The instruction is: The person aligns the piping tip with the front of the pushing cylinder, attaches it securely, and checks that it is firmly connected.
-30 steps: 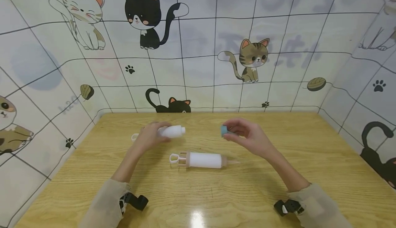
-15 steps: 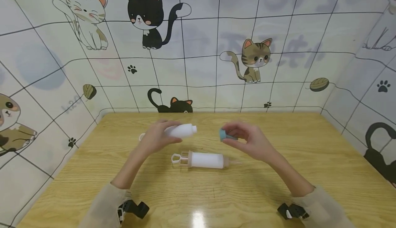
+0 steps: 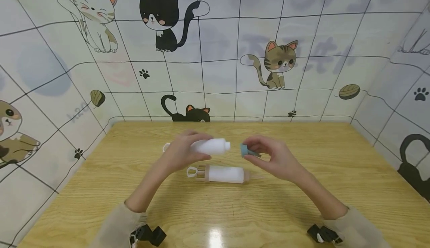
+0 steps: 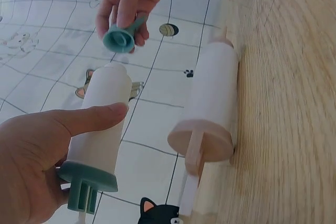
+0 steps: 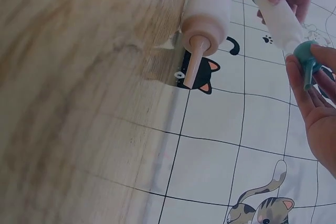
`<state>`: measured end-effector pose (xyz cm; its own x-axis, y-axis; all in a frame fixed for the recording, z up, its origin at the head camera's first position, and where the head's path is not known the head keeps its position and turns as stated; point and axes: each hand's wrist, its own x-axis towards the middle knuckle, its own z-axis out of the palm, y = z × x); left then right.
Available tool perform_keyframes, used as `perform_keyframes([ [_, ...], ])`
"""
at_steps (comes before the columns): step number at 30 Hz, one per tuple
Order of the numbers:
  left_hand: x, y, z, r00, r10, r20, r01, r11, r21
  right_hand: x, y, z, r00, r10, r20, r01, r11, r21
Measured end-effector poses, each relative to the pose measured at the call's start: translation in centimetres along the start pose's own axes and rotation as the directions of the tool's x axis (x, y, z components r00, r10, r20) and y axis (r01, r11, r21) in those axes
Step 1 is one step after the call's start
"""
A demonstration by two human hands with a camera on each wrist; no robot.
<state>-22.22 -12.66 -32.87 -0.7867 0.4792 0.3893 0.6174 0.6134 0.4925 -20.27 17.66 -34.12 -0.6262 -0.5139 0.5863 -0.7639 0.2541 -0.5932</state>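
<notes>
My left hand point(image 3: 188, 151) grips the white barrel of a plunger syringe point(image 3: 215, 146) with a green collar point(image 4: 86, 176) at its plunger end. The bare threaded neck point(image 3: 228, 146) of the barrel points right. Facing it, my right hand point(image 3: 273, 154) pinches a teal nozzle cap point(image 3: 243, 150) between thumb and fingers, its open side toward the neck and its thin spout turned away. A small gap shows between neck and cap in the head view. Below both hands, a second syringe point(image 3: 225, 174) with beige ends lies on the table, its nozzle to the right.
The wooden table point(image 3: 215, 207) reaches back to a wall covering point(image 3: 218, 76) printed with cats and grid lines. The beige syringe's white pull ring point(image 3: 192, 171) sticks out to the left.
My left hand has carried the white syringe to the right, closing most of the distance to the teal cap. My right hand stays nearly in place, still pinching the cap.
</notes>
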Motion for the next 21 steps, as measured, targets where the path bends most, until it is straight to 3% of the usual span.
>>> perform_keyframes([
  [10, 0.2, 2.1, 0.5, 0.995, 0.098, 0.006, -0.097, 0.995, -0.015, -0.2, -0.1, 0.1, 0.999, 0.042, -0.017, -0.042, 0.999, -0.021],
  [21, 0.0, 2.5, 0.8, 0.988, 0.155, -0.026, -0.155, 0.988, -0.009, -0.1, -0.4, -0.1, 1.0, 0.001, -0.007, -0.002, 1.0, -0.007],
])
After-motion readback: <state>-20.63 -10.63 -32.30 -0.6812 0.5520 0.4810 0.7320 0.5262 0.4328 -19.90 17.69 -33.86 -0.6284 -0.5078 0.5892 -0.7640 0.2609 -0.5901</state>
